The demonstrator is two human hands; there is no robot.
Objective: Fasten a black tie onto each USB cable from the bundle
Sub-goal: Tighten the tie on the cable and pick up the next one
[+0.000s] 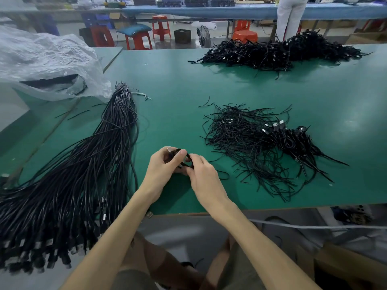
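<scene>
Pinching a small coiled USB cable [178, 151] between them, the left hand [162, 167] and right hand [202, 171] meet low in the middle of the frame, above the green table [178, 91]. The long cable bundle [83, 164] lies at the lower left; loose black ties [236, 139] are heaped to the right. Another black cable pile [282, 51] sits at the upper right.

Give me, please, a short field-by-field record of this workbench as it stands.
left hand: grips a coiled cable
right hand: pinches the same coiled cable
cable bundle: long, left of the hands
loose ties: heap right of the hands
plugged cables: coiled, at the heap's right side
far pile: black cables, back right
table: green
plastic bag: back left
</scene>
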